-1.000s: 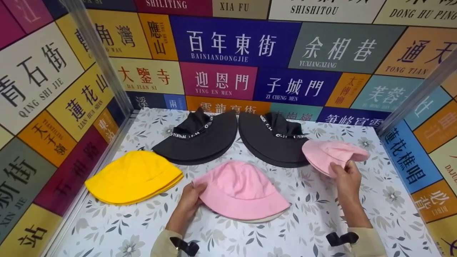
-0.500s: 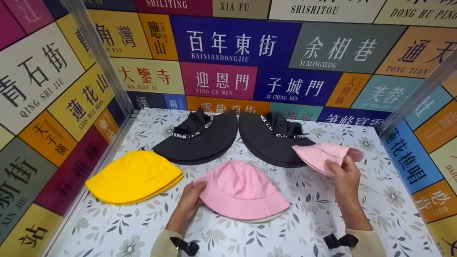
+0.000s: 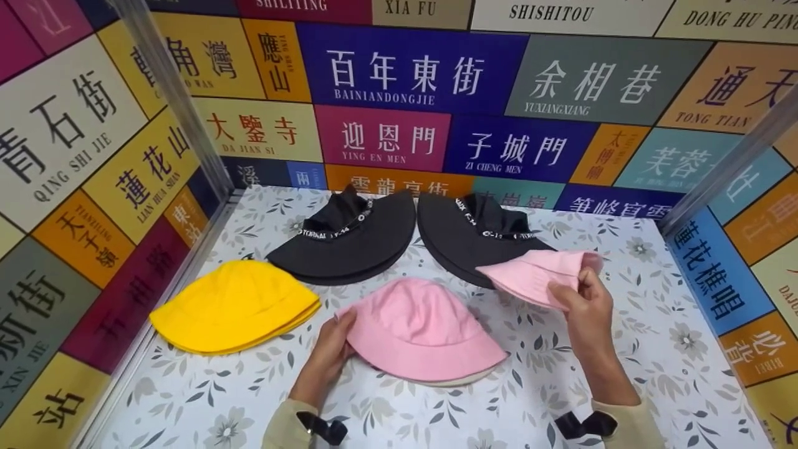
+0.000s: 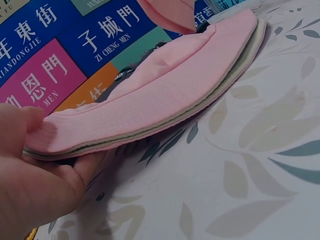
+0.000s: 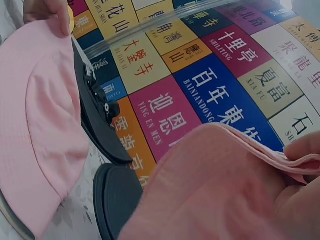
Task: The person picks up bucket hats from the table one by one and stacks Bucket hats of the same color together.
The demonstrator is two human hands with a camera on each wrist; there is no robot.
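Observation:
A pink bucket hat (image 3: 424, 330), folded flat with a pale lining at its brim, lies in the middle of the table. My left hand (image 3: 330, 349) pinches the left end of its brim, thumb on top and fingers underneath, as the left wrist view shows. A smaller-looking pink hat (image 3: 530, 277) is held up at the right by my right hand (image 3: 589, 305). In the right wrist view, the thumb and fingers grip its folded edge (image 5: 295, 162). This raised hat overlaps the brim of the right black hat (image 3: 461, 255) in the head view.
A second black hat (image 3: 349, 249) with white lettering lies at the back left. A yellow bucket hat (image 3: 234, 308) rests at the left. Walls with coloured street-name panels (image 3: 411, 75) enclose the floral-patterned table (image 3: 673, 386) at the back and sides.
My right hand has moved left with the smaller pink hat, which now covers more of the right black hat's brim. My left hand keeps its hold on the middle hat.

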